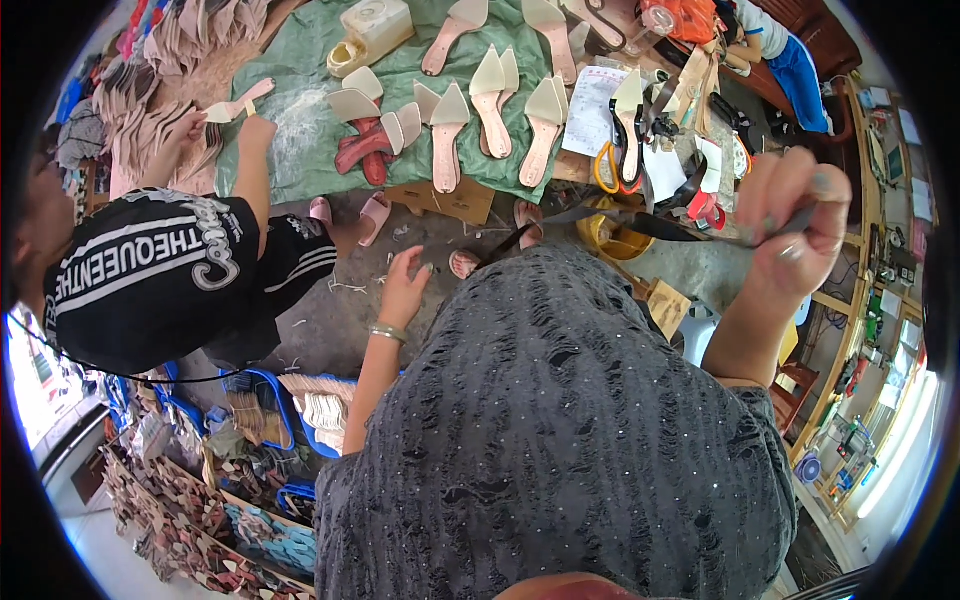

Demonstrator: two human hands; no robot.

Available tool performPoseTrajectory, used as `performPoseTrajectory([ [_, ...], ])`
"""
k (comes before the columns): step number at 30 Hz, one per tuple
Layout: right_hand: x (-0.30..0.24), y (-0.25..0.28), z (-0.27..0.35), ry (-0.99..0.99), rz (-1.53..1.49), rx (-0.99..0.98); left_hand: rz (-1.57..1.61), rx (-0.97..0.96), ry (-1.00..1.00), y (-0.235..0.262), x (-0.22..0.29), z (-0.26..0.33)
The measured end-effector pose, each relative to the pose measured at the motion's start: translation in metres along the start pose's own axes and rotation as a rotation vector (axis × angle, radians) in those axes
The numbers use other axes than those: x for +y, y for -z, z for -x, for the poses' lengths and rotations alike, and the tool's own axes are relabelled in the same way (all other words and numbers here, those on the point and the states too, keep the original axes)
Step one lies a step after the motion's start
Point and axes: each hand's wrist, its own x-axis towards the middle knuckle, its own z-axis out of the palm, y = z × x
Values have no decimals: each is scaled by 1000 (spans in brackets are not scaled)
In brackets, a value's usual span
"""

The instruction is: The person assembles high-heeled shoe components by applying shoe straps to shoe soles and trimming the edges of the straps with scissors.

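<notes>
Dark grey, slashed fabric garment [560,430] looms closest, with a long, flat black strip [668,229] gripped in the right hand [800,215]

Small bright specks dot the garment, which hides much of the wearer's body. At the right, the wearer's right hand is raised, its curled fingers pinching one end of the black strip; the tip is lost inside the grip. From there the strip runs leftward in front of a round yellow bucket [597,240], partly covering it, then toward the feet, where its far end is hard to make out.

The left hand [404,287], with a pale metal bangle [388,332] at its wrist, is apart from the right, fingers loosely spread and holding nothing visible.

Beyond, a crinkled green sheet [300,105] carries pale, pointed shoe pieces [447,140], the uppermost cut off by the top edge. Orange-handled scissors [606,167] lie near papers, their blades hard to trace. At left, a co-worker in a black printed top [150,265] holds another pointed piece [238,104]; at upper right, a second person in blue trousers [800,82] is partly hidden.
</notes>
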Motion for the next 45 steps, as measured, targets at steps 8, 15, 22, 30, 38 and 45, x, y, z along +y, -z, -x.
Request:
performPoseTrajectory([
  [8,-5,-5,15,-156,-339,-114,334,-96,64,-35,22,-46],
  [15,11,7,26,-120,-296,-125,273,-164,29,-52,49,-72],
  [22,27,26,8,-129,-348,-210,409,-155,85,-55,62,-80],
  [30,81,-7,-11,-307,221,-246,788,-348,-265,-36,217,-58],
  [38,248,51,-3,-789,190,144,832,-83,-47,-31,225,-51],
  [45,406,148,-10,-1055,983,-196,887,238,-26,-26,219,-29],
])
